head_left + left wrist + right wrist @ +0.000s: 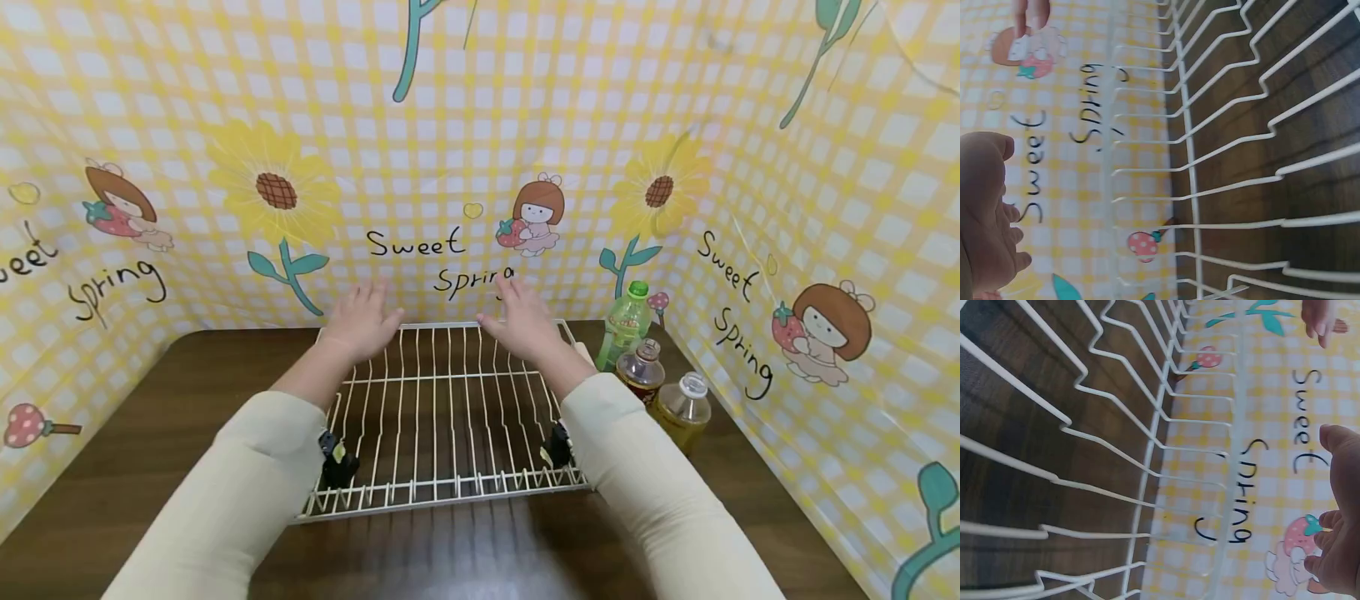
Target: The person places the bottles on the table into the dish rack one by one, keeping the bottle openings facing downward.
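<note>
Reaching over a white wire rack point(450, 377) set on a dark brown wood-grain table point(187, 417), a person's left hand point(363, 321) and right hand point(522, 318) stretch toward its far edge, fingers loosely extended and apparently apart from the wire. Three transparent plastic bottles point(637, 368) stand to the rack's right.

A brown table point(165, 417) bears a wire rack point(451, 377) and three bottles point(640, 372).
</note>
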`<act>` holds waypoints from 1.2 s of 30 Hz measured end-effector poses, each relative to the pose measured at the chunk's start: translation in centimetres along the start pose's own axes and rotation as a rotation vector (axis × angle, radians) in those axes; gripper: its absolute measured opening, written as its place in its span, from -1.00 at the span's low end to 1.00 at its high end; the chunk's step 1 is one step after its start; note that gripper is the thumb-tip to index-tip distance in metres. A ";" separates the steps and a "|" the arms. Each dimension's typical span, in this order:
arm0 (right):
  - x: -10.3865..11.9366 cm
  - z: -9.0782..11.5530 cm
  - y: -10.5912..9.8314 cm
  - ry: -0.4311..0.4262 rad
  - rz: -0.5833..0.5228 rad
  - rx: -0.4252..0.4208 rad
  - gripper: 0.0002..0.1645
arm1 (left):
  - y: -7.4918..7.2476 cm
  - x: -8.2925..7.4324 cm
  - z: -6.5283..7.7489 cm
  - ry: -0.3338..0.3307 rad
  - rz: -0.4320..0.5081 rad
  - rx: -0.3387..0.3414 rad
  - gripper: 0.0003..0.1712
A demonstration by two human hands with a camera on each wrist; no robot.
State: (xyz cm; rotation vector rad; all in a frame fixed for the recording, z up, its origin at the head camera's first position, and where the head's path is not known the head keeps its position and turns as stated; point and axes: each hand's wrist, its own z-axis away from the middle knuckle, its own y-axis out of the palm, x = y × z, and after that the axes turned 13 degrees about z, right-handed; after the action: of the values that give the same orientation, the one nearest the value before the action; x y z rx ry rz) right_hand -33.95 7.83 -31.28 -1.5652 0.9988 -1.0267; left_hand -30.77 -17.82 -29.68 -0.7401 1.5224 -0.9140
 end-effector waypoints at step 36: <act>-10.1 13.6 -4.7 0.120 -0.352 -0.182 0.00 | 0.3 10.3 9.7 -0.042 0.566 0.074 0.00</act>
State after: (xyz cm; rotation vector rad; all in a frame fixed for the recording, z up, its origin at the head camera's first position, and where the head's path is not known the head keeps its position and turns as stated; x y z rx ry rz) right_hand -23.63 21.99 -30.42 -1.8937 0.9375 -1.3123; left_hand -22.63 -27.91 -35.44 -0.2438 1.5356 -0.5186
